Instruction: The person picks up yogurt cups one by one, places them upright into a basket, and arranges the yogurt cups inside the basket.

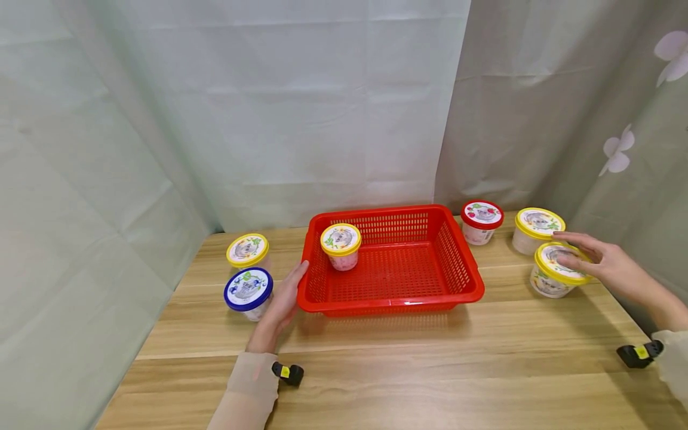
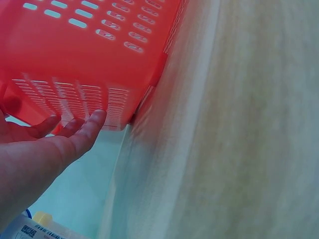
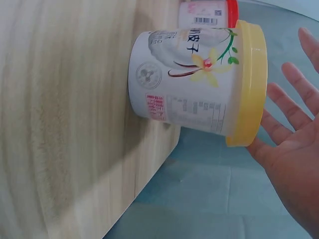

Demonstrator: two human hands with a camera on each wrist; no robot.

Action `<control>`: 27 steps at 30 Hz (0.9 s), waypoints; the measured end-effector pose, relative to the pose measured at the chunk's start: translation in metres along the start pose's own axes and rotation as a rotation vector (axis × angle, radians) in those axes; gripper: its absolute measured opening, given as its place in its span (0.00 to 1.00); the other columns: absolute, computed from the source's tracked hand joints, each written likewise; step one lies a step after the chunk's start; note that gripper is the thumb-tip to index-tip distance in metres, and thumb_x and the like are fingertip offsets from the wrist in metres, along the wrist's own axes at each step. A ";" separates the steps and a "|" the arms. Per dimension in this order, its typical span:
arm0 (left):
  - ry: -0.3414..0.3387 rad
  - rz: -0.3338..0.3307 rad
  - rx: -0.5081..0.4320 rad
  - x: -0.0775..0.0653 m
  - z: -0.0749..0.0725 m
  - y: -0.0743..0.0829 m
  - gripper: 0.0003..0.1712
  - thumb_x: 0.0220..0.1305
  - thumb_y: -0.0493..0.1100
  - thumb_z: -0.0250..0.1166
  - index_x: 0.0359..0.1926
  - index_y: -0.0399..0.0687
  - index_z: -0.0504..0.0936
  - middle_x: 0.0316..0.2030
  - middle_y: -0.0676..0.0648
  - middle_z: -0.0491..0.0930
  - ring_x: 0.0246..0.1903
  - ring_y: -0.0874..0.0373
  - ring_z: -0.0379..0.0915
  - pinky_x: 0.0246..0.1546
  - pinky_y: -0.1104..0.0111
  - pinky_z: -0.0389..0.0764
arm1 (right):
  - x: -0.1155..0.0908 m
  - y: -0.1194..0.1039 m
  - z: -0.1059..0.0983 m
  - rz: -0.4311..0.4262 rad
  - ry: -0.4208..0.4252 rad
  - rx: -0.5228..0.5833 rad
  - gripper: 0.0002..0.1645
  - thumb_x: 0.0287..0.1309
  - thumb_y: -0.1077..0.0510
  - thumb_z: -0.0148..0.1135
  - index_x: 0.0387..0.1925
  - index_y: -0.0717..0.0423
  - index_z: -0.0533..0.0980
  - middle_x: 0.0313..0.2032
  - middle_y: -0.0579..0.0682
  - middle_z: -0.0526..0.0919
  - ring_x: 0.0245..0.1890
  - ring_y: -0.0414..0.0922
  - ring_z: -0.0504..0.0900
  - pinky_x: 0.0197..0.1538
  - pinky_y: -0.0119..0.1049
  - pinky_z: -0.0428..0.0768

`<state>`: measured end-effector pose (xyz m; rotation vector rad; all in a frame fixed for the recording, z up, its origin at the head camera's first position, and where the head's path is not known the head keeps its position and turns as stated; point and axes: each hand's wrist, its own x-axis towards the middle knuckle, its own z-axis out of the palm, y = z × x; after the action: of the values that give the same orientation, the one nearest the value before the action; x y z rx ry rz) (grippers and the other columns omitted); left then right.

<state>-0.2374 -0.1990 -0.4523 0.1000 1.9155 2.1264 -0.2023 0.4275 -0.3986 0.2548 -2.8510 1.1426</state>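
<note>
My left hand (image 1: pixel 283 297) is at the left side of a red plastic basket (image 1: pixel 389 303), its thumb up at the rim. In the left wrist view its extended fingers (image 2: pixel 89 130) lie along the slotted outer wall. Inside the basket, at the left, stands a yellow-lidded ice cream cup (image 1: pixel 341 243). My right hand (image 1: pixel 602 260) is spread over the lid of another yellow-lidded cup (image 1: pixel 553 280) on the table's right side. In the right wrist view its fingers (image 3: pixel 294 112) are apart, and the thumb side is close to the lid's edge.
Behind the right-hand cup stand another yellow-lidded cup (image 1: pixel 529 236) and a red-lidded cup (image 1: pixel 482 224). Left of the basket are a blue-lidded cup (image 1: pixel 249 291) and a yellow-lidded cup (image 1: pixel 248 251). Pale curtains (image 1: pixel 322 107) hang around the wooden table (image 1: pixel 430 376).
</note>
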 end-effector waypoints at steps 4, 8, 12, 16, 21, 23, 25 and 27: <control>0.002 -0.005 0.013 0.000 0.000 0.000 0.37 0.83 0.63 0.42 0.82 0.51 0.51 0.74 0.37 0.63 0.68 0.39 0.65 0.57 0.64 0.81 | -0.002 0.005 -0.001 0.010 -0.011 0.023 0.37 0.76 0.51 0.60 0.79 0.54 0.61 0.76 0.60 0.58 0.77 0.72 0.46 0.76 0.68 0.44; 0.004 -0.009 0.017 0.000 -0.001 0.000 0.37 0.83 0.63 0.42 0.82 0.52 0.51 0.75 0.38 0.62 0.69 0.40 0.65 0.59 0.62 0.80 | -0.006 0.008 -0.001 0.016 -0.016 0.014 0.36 0.76 0.51 0.60 0.79 0.52 0.61 0.77 0.59 0.57 0.78 0.70 0.46 0.68 0.78 0.48; -0.003 -0.008 0.023 0.000 -0.001 0.000 0.38 0.83 0.63 0.42 0.83 0.52 0.50 0.75 0.38 0.61 0.69 0.40 0.64 0.61 0.60 0.78 | -0.011 0.013 0.002 0.005 0.007 -0.014 0.35 0.75 0.51 0.61 0.78 0.48 0.64 0.76 0.44 0.61 0.78 0.39 0.49 0.77 0.48 0.53; -0.007 -0.010 0.027 0.000 0.000 0.001 0.39 0.83 0.64 0.42 0.83 0.52 0.49 0.76 0.38 0.61 0.69 0.40 0.64 0.61 0.61 0.79 | -0.016 0.018 0.005 -0.004 0.019 -0.012 0.34 0.75 0.51 0.62 0.78 0.46 0.65 0.74 0.31 0.60 0.72 0.26 0.49 0.73 0.29 0.48; 0.003 -0.013 0.015 -0.002 0.001 0.002 0.38 0.83 0.63 0.42 0.83 0.52 0.49 0.76 0.38 0.61 0.69 0.41 0.64 0.60 0.61 0.79 | -0.018 0.023 0.007 -0.004 0.016 -0.014 0.34 0.75 0.50 0.62 0.77 0.46 0.66 0.73 0.27 0.58 0.70 0.21 0.48 0.71 0.24 0.44; 0.006 -0.013 0.011 -0.002 0.001 0.002 0.38 0.83 0.62 0.42 0.83 0.51 0.49 0.76 0.38 0.60 0.69 0.41 0.64 0.60 0.62 0.79 | -0.019 0.024 0.007 -0.006 0.018 -0.014 0.33 0.75 0.50 0.62 0.77 0.47 0.66 0.72 0.26 0.58 0.65 0.16 0.50 0.65 0.17 0.46; 0.007 -0.010 0.007 -0.001 0.001 0.001 0.38 0.84 0.62 0.42 0.83 0.51 0.49 0.76 0.38 0.60 0.69 0.41 0.64 0.60 0.62 0.79 | -0.020 0.025 0.008 -0.012 0.021 -0.012 0.33 0.75 0.51 0.62 0.76 0.47 0.67 0.74 0.29 0.58 0.62 0.14 0.51 0.57 0.11 0.47; 0.007 -0.003 0.007 -0.001 0.001 0.001 0.38 0.84 0.61 0.41 0.83 0.50 0.48 0.76 0.37 0.60 0.69 0.41 0.63 0.60 0.63 0.79 | -0.021 0.026 0.009 -0.011 0.019 -0.002 0.33 0.75 0.51 0.61 0.77 0.47 0.66 0.75 0.29 0.58 0.62 0.15 0.51 0.56 0.12 0.48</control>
<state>-0.2363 -0.1985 -0.4510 0.0911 1.9257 2.1212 -0.1859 0.4426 -0.4247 0.2575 -2.8300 1.1345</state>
